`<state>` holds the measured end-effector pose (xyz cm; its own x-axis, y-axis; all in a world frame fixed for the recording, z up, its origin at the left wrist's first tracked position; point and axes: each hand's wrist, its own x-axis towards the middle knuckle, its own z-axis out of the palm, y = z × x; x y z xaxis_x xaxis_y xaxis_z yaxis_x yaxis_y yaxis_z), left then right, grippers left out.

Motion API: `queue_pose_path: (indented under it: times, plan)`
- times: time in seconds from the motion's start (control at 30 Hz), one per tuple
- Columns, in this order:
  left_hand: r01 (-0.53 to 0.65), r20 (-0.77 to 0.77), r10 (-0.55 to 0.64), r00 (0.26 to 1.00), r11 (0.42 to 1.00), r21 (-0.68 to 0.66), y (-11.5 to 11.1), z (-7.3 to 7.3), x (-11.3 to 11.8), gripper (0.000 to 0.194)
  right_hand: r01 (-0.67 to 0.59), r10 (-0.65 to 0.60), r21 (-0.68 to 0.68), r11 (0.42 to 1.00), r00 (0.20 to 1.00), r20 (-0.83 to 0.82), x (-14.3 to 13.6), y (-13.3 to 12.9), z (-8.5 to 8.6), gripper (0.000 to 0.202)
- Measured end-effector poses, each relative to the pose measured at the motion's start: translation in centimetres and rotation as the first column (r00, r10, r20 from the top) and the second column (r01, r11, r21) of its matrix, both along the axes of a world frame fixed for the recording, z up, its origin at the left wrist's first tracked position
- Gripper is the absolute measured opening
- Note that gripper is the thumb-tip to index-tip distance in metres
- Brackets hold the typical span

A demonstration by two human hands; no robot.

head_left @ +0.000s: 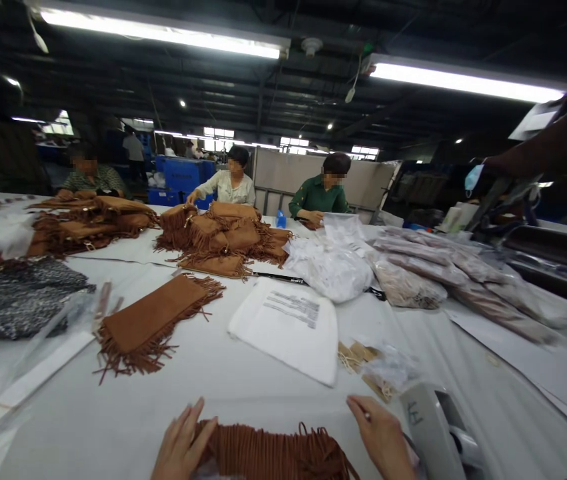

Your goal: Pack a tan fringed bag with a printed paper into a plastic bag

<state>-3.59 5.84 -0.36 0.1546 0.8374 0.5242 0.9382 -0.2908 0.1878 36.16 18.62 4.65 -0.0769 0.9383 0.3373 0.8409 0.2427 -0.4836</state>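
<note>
A brown fringed piece point(268, 453) lies at the bottom middle, its lower part cut off by the frame. My left hand point(183, 443) rests at its left end with the fingers spread. To the right of the fringe, my right hand point(383, 433) is above the table with its fingers drawn together; what they hold, if anything, is too small to make out. Ahead lies a flat brown fringed bag point(156, 313). Beside it is a white printed sheet or bag point(288, 327), flat on the table.
Brown fringed bags point(233, 230) are piled farther back. Clear plastic packages point(423, 260) lie at right, a grey tape dispenser point(431, 427) beside my right hand, tags point(358, 353) beyond it. Dark speckled fabric point(23, 293) lies left. Three people sit across the table.
</note>
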Motion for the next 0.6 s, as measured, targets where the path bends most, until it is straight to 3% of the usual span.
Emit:
queue_pose_path:
  times: [0.1, 0.2, 0.3, 0.37, 0.5, 0.6]
  plan:
    - [0.195, -0.056, -0.197, 0.979, 0.980, -0.044, 7.4, 3.4, 1.3, 0.076, -0.055, 0.036, -0.153, 0.987, 0.992, -0.123, -6.2, 4.1, 1.6, 0.034]
    - [0.121, -0.008, -0.122, 0.992, 0.990, -0.073, 15.8, 5.0, 3.6, 0.068, -0.071, 0.039, -0.237, 0.969, 0.989, -0.141, -10.9, 8.0, 1.2, 0.029]
    - [-0.116, 0.056, 0.127, 0.990, 0.978, -0.172, 22.8, 3.6, 4.8, 0.079, -0.066, 0.035, -0.269, 0.961, 0.993, -0.117, -13.3, 11.2, -0.5, 0.019]
    - [-0.204, 0.081, 0.231, 0.970, 0.946, -0.251, 25.9, 1.8, 4.6, 0.072, -0.035, 0.012, -0.289, 0.957, 0.996, -0.083, -13.8, 12.6, -1.7, 0.013]
    - [-0.219, 0.114, 0.262, 0.958, 0.929, -0.298, 28.6, -0.9, 2.7, 0.025, 0.016, -0.024, -0.343, 0.939, 1.000, -0.020, -14.1, 14.0, -3.3, 0.011]
    - [-0.203, 0.138, 0.252, 0.958, 0.934, -0.292, 29.2, -1.6, 1.6, 0.022, 0.020, -0.016, -0.358, 0.933, 1.000, 0.015, -14.2, 14.1, -3.5, 0.014]
